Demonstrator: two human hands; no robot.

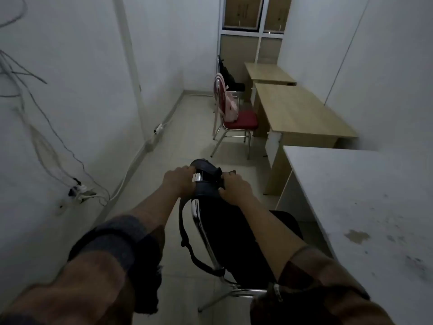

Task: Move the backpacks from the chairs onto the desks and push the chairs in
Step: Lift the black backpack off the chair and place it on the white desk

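A dark backpack [225, 233] hangs on the chrome-framed chair [199, 216] right in front of me, its straps looped over the chair's back. My left hand [179, 182] and my right hand [235, 190] are both closed on the backpack's top straps, at the top of the chair back. The white desk [365, 207] stands just right of this chair. Farther on, a pink backpack [230, 104] sits on a red-seated chair [239, 121] beside a wooden desk [302, 111]. Beyond it, a black backpack [228, 76] rests on a third chair, next to another wooden desk [268, 71].
White walls close in on the left and right. Loose cables and a power strip [79, 190] lie along the left wall's base, with another strip [159, 129] farther on. A shelf unit [253, 26] stands at the far end. A tiled aisle runs left of the chairs.
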